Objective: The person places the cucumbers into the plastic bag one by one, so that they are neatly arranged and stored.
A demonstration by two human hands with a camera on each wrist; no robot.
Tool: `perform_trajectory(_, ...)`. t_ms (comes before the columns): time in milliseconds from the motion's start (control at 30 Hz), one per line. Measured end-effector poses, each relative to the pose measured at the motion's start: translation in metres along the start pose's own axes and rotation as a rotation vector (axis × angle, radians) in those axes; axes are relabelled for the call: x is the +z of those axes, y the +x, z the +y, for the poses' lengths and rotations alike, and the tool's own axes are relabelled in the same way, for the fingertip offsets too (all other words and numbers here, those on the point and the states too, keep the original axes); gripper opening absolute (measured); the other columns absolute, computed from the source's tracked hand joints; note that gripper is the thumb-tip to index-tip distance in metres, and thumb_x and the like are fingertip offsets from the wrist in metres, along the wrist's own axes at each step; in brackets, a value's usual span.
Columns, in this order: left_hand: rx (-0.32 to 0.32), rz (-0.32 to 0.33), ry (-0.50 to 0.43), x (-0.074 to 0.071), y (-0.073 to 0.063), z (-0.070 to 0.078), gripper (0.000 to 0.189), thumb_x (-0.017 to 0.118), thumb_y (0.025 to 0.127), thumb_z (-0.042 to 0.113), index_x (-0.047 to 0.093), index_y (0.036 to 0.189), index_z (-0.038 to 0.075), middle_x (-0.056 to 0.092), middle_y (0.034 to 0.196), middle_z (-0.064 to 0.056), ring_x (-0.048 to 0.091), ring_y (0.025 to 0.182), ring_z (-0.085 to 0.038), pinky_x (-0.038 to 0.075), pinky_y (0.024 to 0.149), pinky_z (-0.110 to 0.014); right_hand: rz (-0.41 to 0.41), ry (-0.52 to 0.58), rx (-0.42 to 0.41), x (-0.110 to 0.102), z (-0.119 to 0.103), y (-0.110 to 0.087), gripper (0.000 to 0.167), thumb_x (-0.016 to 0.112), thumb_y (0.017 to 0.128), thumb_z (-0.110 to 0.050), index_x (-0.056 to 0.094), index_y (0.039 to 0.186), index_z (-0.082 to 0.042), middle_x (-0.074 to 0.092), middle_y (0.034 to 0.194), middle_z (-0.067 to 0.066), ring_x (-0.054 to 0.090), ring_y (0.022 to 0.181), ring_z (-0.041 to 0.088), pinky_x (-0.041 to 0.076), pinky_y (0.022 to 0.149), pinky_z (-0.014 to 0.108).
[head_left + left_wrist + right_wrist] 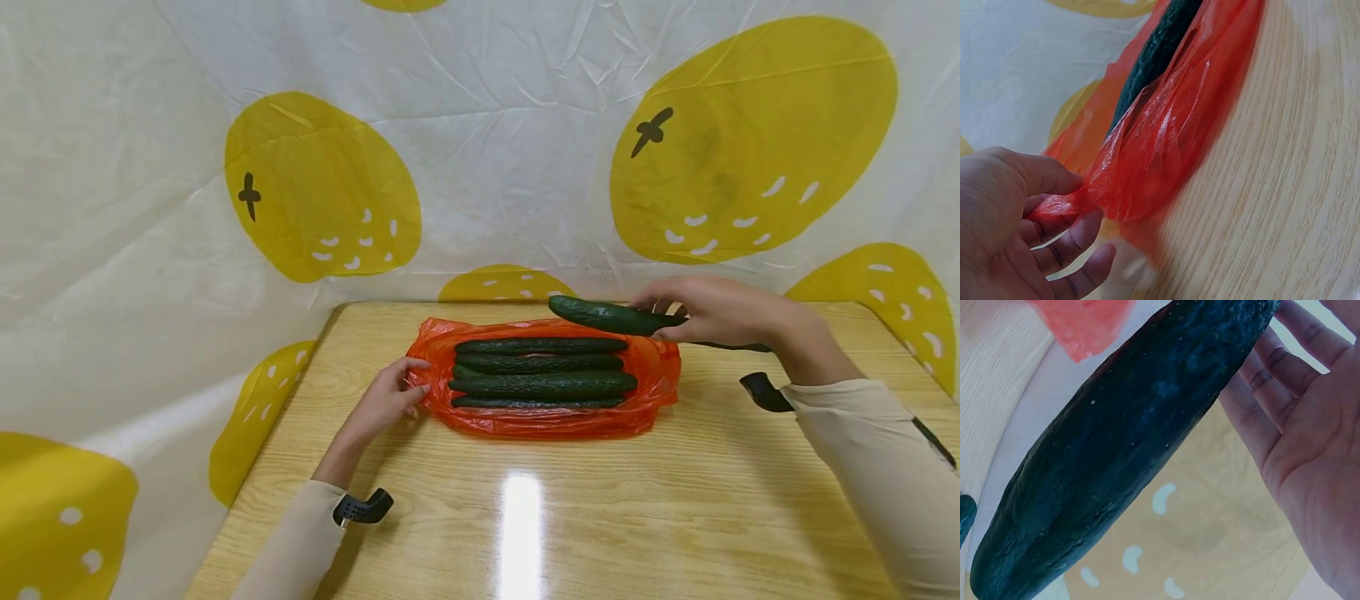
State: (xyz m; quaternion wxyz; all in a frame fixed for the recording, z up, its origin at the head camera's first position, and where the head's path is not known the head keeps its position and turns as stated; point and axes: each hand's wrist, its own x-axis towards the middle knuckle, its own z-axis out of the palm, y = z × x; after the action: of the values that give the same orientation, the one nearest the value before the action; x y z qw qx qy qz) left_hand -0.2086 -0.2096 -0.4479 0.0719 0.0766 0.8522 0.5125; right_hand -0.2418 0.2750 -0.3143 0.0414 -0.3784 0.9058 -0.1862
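Several dark green cucumbers point(543, 385) lie side by side in a thin red plastic bag point(570, 427) on the table. At the bag's left end, my left hand point(386, 402) pinches a gathered corner of the plastic between thumb and fingers, plain in the left wrist view. My right hand point(720, 312) holds another cucumber point(1116, 444) in the air, above the bag's far right side. Its tip points left in the head view. The right wrist view shows the fingers at its upper end; the thumb's contact is mostly hidden there.
The wooden table point(600, 508) carries a bright light reflection near its front. A white cloth point(495, 192) with yellow fruit prints hangs behind and to the left. In the right wrist view a further cucumber tip point(965, 515) shows at the left edge.
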Motion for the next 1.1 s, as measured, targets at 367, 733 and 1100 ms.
perform_trajectory(367,-0.006,0.007,0.014,0.001,0.001,-0.001,0.036,0.067,0.097,0.007,0.059,0.133,0.007,0.054,0.097,-0.013,0.058,0.073,-0.030,0.057,0.059,-0.037,-0.053,0.040,-0.038,0.005,-0.009,0.027,0.036,0.074,0.092,-0.013,0.067,0.127,-0.017,0.067,0.112,-0.007,0.062,0.101,0.013,0.057,0.088,0.040)
perform_trajectory(733,-0.004,0.011,0.020,0.001,0.001,-0.001,0.035,0.067,0.097,0.007,0.060,0.132,0.007,0.054,0.094,-0.013,0.058,0.071,-0.030,0.056,0.058,-0.038,-0.102,0.055,-0.074,0.013,-0.016,0.049,0.041,0.075,0.093,-0.021,0.065,0.133,-0.018,0.067,0.119,-0.005,0.062,0.106,0.016,0.056,0.091,0.041)
perform_trajectory(1100,-0.005,0.008,0.019,0.000,0.002,-0.001,0.036,0.067,0.097,0.008,0.060,0.132,0.008,0.055,0.094,-0.013,0.059,0.071,-0.032,0.057,0.059,-0.040,-0.138,0.042,-0.105,0.023,-0.024,0.070,0.043,0.075,0.093,-0.020,0.064,0.135,-0.020,0.066,0.120,-0.006,0.062,0.107,0.017,0.055,0.092,0.044)
